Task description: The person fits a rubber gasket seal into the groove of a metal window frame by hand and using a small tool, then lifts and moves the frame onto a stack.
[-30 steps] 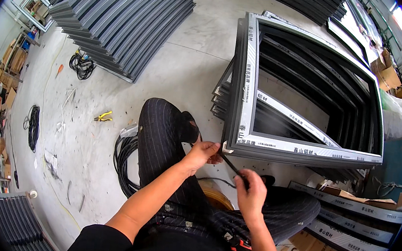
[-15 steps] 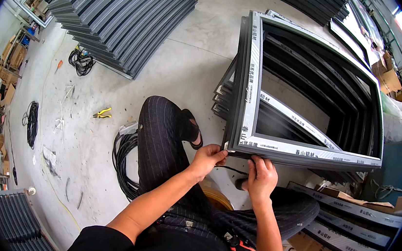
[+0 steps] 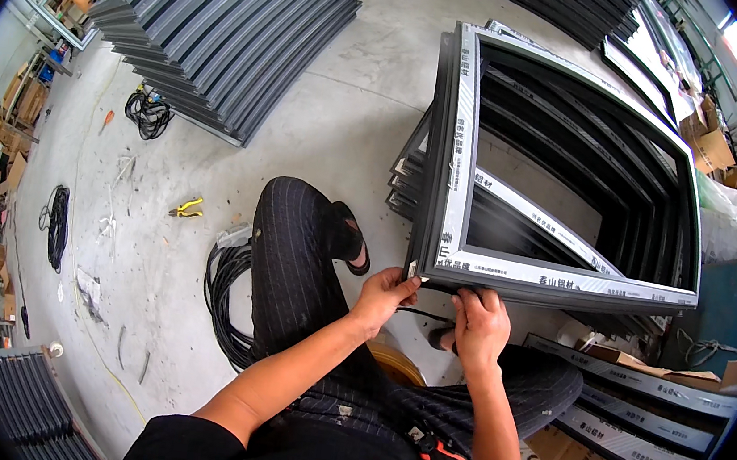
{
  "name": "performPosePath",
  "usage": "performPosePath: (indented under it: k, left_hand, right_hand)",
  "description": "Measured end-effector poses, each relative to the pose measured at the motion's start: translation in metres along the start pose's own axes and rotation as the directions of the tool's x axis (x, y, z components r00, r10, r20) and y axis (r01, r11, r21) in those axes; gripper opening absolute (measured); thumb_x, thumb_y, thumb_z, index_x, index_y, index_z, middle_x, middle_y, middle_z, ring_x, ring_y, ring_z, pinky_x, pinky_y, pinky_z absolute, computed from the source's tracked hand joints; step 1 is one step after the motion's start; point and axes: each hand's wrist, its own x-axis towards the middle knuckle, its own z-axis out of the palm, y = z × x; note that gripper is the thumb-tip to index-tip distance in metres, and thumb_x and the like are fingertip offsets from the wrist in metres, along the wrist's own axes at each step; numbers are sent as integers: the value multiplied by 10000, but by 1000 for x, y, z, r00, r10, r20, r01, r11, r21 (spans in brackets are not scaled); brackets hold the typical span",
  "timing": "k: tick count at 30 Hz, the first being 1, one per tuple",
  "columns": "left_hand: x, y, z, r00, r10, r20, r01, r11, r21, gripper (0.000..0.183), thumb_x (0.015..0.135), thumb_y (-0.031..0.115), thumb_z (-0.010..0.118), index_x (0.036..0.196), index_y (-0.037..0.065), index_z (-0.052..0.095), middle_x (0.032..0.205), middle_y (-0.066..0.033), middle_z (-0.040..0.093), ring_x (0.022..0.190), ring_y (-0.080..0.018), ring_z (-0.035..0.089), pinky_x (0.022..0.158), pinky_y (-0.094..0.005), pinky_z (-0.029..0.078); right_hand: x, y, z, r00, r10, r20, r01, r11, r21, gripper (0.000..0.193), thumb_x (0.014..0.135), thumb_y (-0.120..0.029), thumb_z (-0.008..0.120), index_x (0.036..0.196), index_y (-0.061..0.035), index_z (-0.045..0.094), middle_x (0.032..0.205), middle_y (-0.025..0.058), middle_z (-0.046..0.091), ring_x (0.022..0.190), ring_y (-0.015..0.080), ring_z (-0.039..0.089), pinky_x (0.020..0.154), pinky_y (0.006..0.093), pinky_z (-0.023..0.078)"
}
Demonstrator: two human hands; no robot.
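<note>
A workshop with a pale concrete floor (image 3: 166,272) spreads out here, scuffed and littered with offcuts; a tall stack of dark grey metal profiles (image 3: 218,35) rises at upper left, and yellow-handled pliers (image 3: 188,207) lie on the floor beside the person's knee. The rectangular dark metal frame (image 3: 462,150) lies on a pile of similar frames (image 3: 405,184) to the person's right front, its near edge under both hands. The left hand (image 3: 382,301) is nearly closed, thumb and fingers pinched at the near left corner; the right hand (image 3: 481,327) is half curled, fingertips up against the near edge. A thin black strip (image 3: 428,314) shows between and below them — whether either hand truly has hold of it, I can't tell, as the fingers cover the contact. If pressure on that edge is uneven, the strip could twist or sit crooked; pushing too hard might also shift the frame, since the pile beneath is not squarely aligned. The coil of black cord (image 3: 215,308) beside the leg could snag if tugged. As for writing, the white protective film (image 3: 525,276) carries repeated dark printed characters along the frame — large enough to read in places — and the film-covered profiles (image 3: 629,443) at lower right bear similar print.
</note>
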Motion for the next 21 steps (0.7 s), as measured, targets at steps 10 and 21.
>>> performPosePath:
  k: [10,21]
  left_hand:
    - [6,-27,18,997,-72,39,80,955,-284,202,899,234,677,977,60,609,880,-26,643,835,-142,608,803,-299,497]
    - [-3,-23,29,994,-105,-36,88,943,-321,216,897,260,674,958,67,599,863,-36,645,808,-145,610,757,-287,490]
  right_hand:
    - [-10,14,3,997,-34,68,43,990,-134,297,704,-115,715,995,-115,655,974,64,593,855,294,599,696,401,518]
    - [-19,175,-164,956,125,-265,-258,788,-559,410,695,37,646,1089,-59,584,1117,150,593,1066,364,548,863,433,457]
